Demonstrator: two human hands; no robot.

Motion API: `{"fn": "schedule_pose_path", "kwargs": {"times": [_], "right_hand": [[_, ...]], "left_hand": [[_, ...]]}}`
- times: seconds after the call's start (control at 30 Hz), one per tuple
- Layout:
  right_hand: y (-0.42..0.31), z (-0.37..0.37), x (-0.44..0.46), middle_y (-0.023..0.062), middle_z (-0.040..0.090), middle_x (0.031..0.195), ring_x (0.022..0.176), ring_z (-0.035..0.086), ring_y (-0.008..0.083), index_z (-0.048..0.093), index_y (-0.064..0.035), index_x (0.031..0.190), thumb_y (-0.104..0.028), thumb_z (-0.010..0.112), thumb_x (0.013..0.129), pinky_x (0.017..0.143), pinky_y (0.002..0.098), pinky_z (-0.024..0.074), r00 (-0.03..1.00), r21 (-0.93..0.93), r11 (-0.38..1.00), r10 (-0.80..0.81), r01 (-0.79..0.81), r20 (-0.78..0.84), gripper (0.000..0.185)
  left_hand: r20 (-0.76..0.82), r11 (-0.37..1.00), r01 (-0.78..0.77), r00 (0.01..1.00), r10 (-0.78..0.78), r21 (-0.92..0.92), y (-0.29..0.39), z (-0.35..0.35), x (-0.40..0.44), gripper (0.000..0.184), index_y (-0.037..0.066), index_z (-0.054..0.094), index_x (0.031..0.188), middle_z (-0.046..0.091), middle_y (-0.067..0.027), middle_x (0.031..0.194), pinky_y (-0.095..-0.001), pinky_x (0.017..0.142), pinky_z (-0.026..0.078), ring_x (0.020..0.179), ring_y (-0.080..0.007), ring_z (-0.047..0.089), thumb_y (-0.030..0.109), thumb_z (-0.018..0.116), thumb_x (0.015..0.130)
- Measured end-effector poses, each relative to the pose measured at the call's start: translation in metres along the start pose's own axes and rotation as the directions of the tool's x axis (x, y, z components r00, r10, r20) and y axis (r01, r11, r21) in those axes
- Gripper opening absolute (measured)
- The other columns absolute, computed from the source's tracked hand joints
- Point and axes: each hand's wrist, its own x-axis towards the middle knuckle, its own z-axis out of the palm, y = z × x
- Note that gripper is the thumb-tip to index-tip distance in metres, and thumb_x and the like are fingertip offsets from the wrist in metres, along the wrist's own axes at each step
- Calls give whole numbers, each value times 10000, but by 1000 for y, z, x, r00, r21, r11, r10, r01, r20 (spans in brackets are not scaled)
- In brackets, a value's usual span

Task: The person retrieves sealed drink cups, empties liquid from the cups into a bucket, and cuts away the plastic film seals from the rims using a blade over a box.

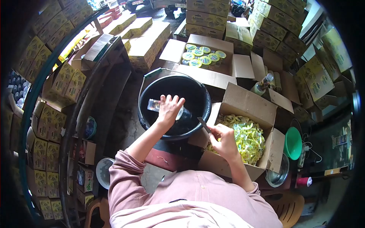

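My left hand (170, 111) is closed around a clear plastic cup (153, 105), tipped on its side above the mouth of a large black bucket (207, 100). What the cup contains is too small to tell. A knife (204, 124) with a dark blade is gripped in my right hand (225, 141), its tip pointing toward the bucket's right rim. Just beyond that hand, an open carton (249, 102) holds a heap of yellow-green plastic scraps (247, 136).
Another open carton (213, 77) holds several round yellow-lidded cups (204, 60). Stacked printed boxes (207, 17) line the back and both sides. At right are a green bowl (292, 143) and a clear basin (276, 176). A dark rail (81, 98) runs along the left.
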Motion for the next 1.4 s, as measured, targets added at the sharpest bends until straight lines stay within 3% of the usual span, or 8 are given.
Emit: {"fn": "schedule_pose_path", "kwargs": {"times": [0.27, 0.37, 0.53, 0.6, 0.83, 0.97, 1.23, 1.4], "right_hand": [[8, -1, -7, 114, 601, 702, 595, 585, 158, 642, 8, 945, 39, 599, 693, 547, 244, 487, 998, -31, 999, 12, -14, -54, 258], [8, 1, -8, 91, 539, 637, 522, 516, 147, 639, 3, 970, 16, 585, 700, 493, 265, 418, 996, 32, 999, -5, 8, -91, 275], [10, 1, -10, 91, 562, 664, 549, 542, 141, 639, 4, 971, 29, 593, 699, 509, 254, 441, 997, 6, 1000, -8, 8, -78, 277], [8, 0, -11, 107, 601, 706, 602, 596, 150, 643, 10, 954, 46, 599, 693, 543, 241, 488, 998, -6, 1000, 26, -26, -65, 267], [7, -1, -9, 96, 561, 666, 541, 548, 145, 636, 4, 977, 28, 587, 710, 512, 256, 445, 991, 30, 999, -9, 13, -133, 273], [4, -3, -8, 101, 587, 693, 583, 580, 145, 640, 8, 958, 50, 595, 697, 533, 242, 478, 990, 16, 1000, 2, 1, -142, 268], [6, -3, -9, 104, 564, 676, 558, 565, 149, 628, 14, 976, 32, 583, 713, 526, 257, 461, 988, 13, 999, -28, 31, -153, 268], [4, -4, -10, 97, 598, 701, 594, 586, 138, 647, -2, 951, 66, 602, 685, 537, 234, 488, 986, -12, 1000, -14, 12, -165, 278]], "left_hand": [[288, 962, -29, 956, -52, 271, 3, 14, 4, 513, 168, 508, 1100, 548, -45, 976, -438, 952, 236, 997, -230, 497, 136, 693, 622], [441, 934, -42, 888, -128, 356, 3, 7, 8, 500, 158, 517, 1106, 552, -53, 973, -455, 955, 227, 1004, -234, 494, 163, 688, 637], [492, 927, -14, 850, -187, 375, -2, 1, 11, 478, 132, 518, 1112, 554, -65, 999, -463, 992, 192, 1031, -240, 486, 177, 675, 663], [500, 933, 5, 843, -197, 359, -5, -7, 14, 473, 119, 513, 1116, 554, -68, 1003, -462, 1001, 186, 1037, -245, 484, 172, 667, 671], [318, 928, 148, 911, -262, 341, -14, -26, 24, 430, 92, 508, 1090, 557, -81, 987, -440, 998, 219, 1017, -259, 494, 124, 644, 683], [280, 929, 196, 916, -289, 315, -15, -34, 25, 542, 58, 436, 1118, 562, -104, 961, -438, 980, 244, 971, -270, 519, 103, 679, 635], [437, 925, 133, 851, -291, 356, -6, -21, 20, 435, 104, 496, 1064, 586, -71, 927, -402, 886, 298, 968, -232, 535, 169, 667, 669], [201, 931, 200, 942, -269, 307, -15, -30, 22, 411, 103, 516, 1030, 538, -68, 915, -371, 792, 342, 871, -218, 542, 108, 664, 646]]}}
